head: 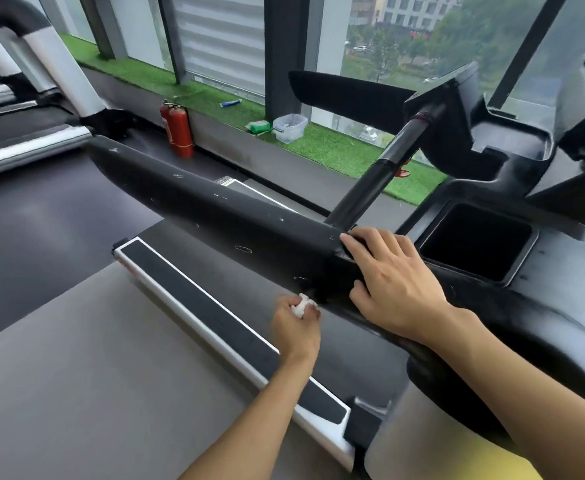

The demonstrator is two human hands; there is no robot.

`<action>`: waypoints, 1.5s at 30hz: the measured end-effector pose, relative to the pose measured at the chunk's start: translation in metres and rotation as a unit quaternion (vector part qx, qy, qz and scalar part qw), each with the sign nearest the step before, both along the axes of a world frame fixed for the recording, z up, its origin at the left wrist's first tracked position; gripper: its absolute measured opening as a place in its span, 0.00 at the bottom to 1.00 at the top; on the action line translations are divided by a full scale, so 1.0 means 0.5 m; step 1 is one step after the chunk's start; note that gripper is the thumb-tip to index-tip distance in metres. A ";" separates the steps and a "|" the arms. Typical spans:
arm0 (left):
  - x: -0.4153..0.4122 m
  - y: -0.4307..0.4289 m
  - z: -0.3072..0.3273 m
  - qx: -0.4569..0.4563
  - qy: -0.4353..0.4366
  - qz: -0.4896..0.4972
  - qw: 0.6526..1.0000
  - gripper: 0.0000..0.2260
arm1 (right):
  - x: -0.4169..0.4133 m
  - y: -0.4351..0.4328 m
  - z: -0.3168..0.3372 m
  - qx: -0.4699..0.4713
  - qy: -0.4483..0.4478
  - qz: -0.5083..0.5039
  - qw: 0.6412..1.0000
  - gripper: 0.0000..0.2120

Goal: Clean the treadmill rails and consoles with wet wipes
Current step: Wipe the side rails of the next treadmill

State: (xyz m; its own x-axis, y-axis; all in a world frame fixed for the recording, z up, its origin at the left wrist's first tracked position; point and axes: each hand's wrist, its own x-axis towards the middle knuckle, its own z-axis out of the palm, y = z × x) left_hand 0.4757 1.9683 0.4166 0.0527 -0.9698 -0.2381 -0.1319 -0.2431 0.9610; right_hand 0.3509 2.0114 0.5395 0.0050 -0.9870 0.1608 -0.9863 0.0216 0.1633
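A thick black treadmill rail (187, 199) runs from the upper left down to the console (543, 271) at the right. My left hand (296, 327) grips a crumpled white wet wipe (302, 304) and holds it against the rail's lower side. My right hand (391, 282) rests on top of the rail beside the console, fingers spread over the top, thumb on the near side. A black upright bar (381, 168) rises from the rail just beyond my right fingers. The rail's surface shows small white scuffs.
The grey treadmill belt (93, 375) and its silver-edged side step (214, 317) lie below the rail. A square cup well (474, 240) sits in the console. Red fire extinguishers (180, 129) and a clear bin (289, 128) stand by the window ledge. Another treadmill (24, 98) is at the far left.
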 end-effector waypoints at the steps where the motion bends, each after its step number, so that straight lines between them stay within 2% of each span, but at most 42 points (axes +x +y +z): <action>1: -0.001 -0.002 -0.003 0.014 0.016 0.007 1.000 0.06 | 0.001 0.000 0.000 0.002 -0.003 -0.006 1.000 0.30; 7: 0.001 -0.030 -0.008 0.081 0.107 0.027 0.991 0.06 | 0.007 -0.004 0.005 0.003 -0.017 -0.029 0.999 0.31; 11: 0.009 -0.008 -0.007 0.008 0.089 -0.016 0.996 0.03 | 0.009 -0.005 0.005 0.008 -0.027 -0.035 0.999 0.31; 14: 0.017 -0.003 -0.001 -0.053 0.098 -0.008 0.994 0.02 | 0.009 -0.005 0.004 0.011 -0.033 -0.038 0.999 0.31; 17: 0.022 0.003 0.018 -0.101 0.061 -0.031 0.993 0.04 | 0.011 -0.005 0.003 0.003 -0.036 -0.039 0.999 0.31; 21: 0.026 0.006 0.034 -0.120 0.075 -0.021 0.990 0.05 | 0.011 -0.005 0.002 0.003 -0.033 -0.037 0.999 0.32; 24: 0.026 0.000 0.043 -0.157 0.045 -0.053 0.985 0.04 | 0.010 -0.006 0.003 0.003 -0.030 -0.037 0.999 0.32; 28: 0.025 -0.003 0.059 -0.155 0.061 -0.023 0.986 0.04 | 0.011 -0.004 0.003 0.004 -0.027 -0.037 0.999 0.32; 30: 0.022 -0.001 0.073 -0.187 0.048 -0.052 0.980 0.03 | 0.011 -0.003 0.003 0.004 -0.029 -0.037 0.999 0.33; 34: 0.018 -0.016 0.110 -0.228 0.041 -0.033 0.972 0.05 | 0.012 -0.001 0.005 0.005 -0.031 -0.034 0.999 0.33; 37: 0.021 -0.024 0.127 -0.269 0.011 -0.080 0.960 0.04 | 0.012 -0.001 0.006 0.005 -0.032 -0.035 0.999 0.34; 43: 0.019 -0.026 0.134 -0.271 -0.003 -0.075 0.960 0.06 | 0.013 -0.001 0.007 0.013 -0.034 -0.037 0.999 0.34; 45: 0.027 -0.037 0.130 -0.253 0.009 -0.045 0.966 0.07 | 0.013 0.000 0.006 0.011 -0.032 -0.034 0.999 0.33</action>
State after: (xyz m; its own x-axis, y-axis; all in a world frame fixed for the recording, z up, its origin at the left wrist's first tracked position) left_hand 0.4894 1.9499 0.4814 -0.0374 -0.9625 0.2686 -0.1128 0.2711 0.9559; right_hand 0.3573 2.0115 0.5426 -0.0716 -0.9881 0.1362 -0.9912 0.0857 0.1006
